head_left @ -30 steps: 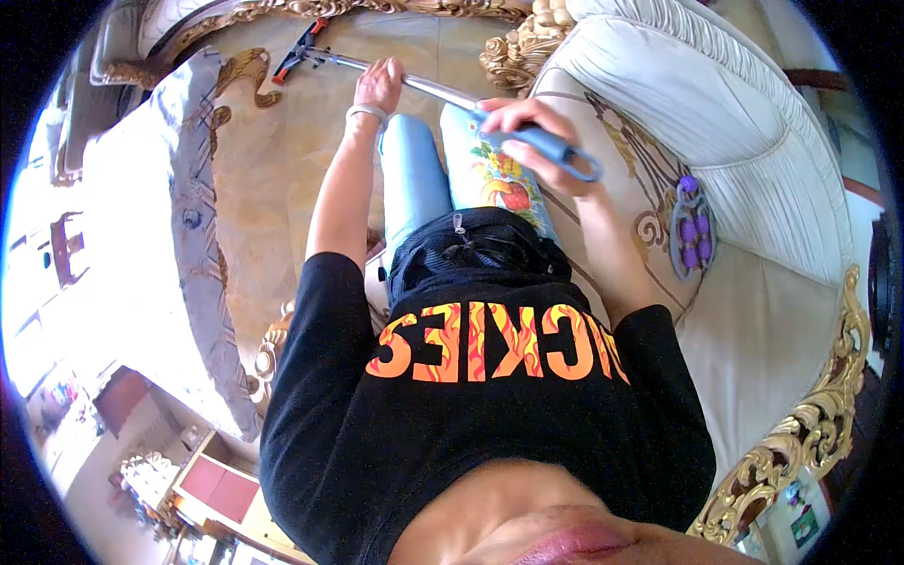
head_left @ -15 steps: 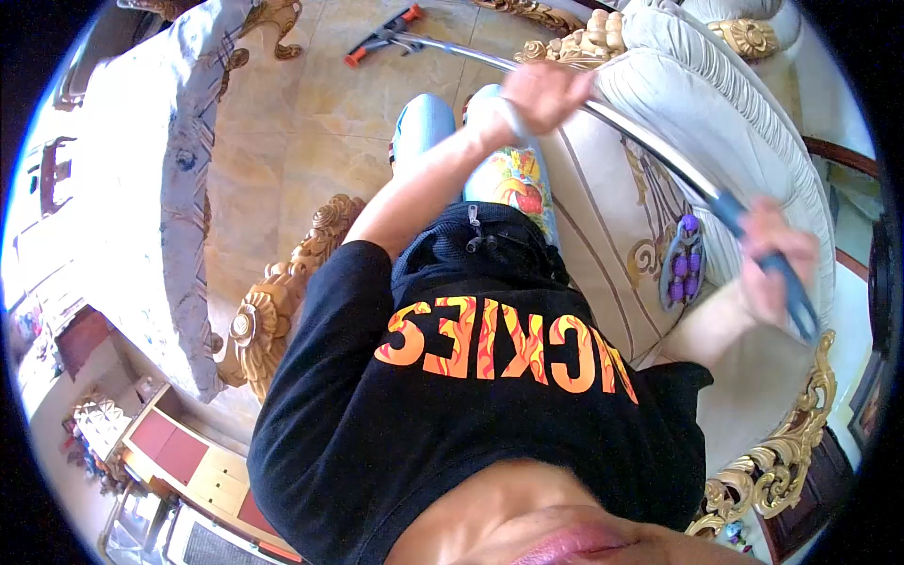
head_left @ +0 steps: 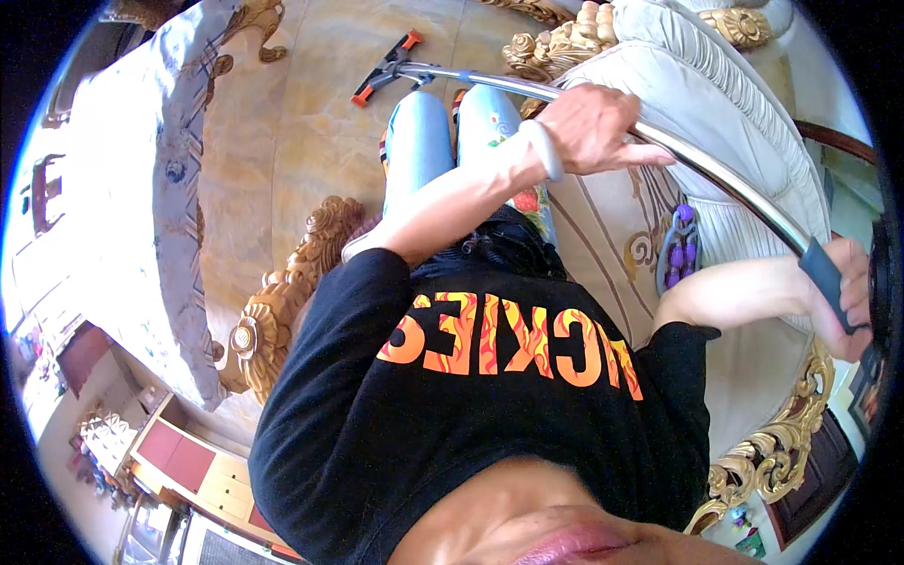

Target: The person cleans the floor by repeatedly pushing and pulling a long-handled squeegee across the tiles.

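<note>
A long-handled mop (head_left: 734, 184) with a curved-looking silver pole runs across the view. Its narrow T-shaped head (head_left: 388, 68), dark with orange ends, rests on the tiled floor beyond my knees. My left hand (head_left: 589, 127), with a pale bangle at the wrist, is wrapped over the middle of the pole, its thumb stretched along it. Out at the right edge, my right hand (head_left: 847, 297) is closed around the dark grip at the pole's upper end. Part of that grip is cut off by the dark border of the view.
A cream sofa (head_left: 603, 217) with carved gold trim lies to my right; a purple roller massager (head_left: 680, 252) lies on it. On the left are a carved gold armrest (head_left: 282, 301) and a cloth-draped table (head_left: 132, 217). Marble-look floor (head_left: 311, 122) stretches ahead.
My right hand has moved outward to the right and slightly down with the grip. My left hand has shifted right and down, and the mop head has come a little nearer my knees.
</note>
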